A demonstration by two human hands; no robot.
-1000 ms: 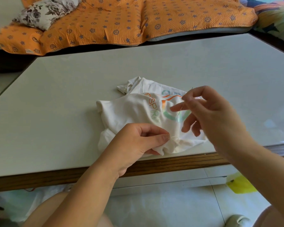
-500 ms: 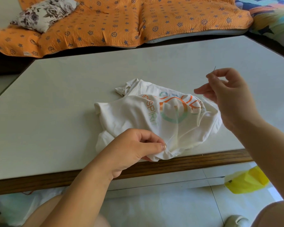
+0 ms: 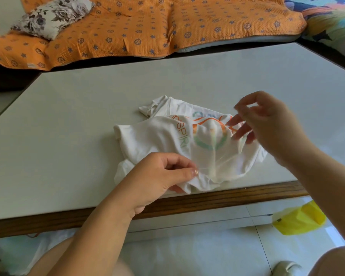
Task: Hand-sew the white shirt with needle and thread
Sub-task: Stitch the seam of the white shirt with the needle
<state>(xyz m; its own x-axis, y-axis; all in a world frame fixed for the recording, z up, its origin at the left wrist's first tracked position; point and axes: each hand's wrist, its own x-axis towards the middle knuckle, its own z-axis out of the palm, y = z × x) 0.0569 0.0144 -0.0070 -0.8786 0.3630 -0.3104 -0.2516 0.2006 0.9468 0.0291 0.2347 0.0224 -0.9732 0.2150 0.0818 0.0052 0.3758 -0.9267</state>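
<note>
1. White knit cloth may pucker if the thread is drawn too tight. Creases fan out across the white shirt (image 3: pixel 157 136) from the fold that the left hand (image 3: pixel 157 176) pinches between thumb and forefinger, just behind the table edge (image 3: pixel 217 196).
2. Thread could tangle or slip from the needle. Neither shows, since the right hand (image 3: pixel 267 124), raised farther back from the table edge, is blurred. Its thumb and forefinger look closed together and the other fingers spread, but I cannot tell whether they hold anything.
3. Crumpled and thin, the shirt lies close behind the table edge, its orange-and-green print facing up.
</note>
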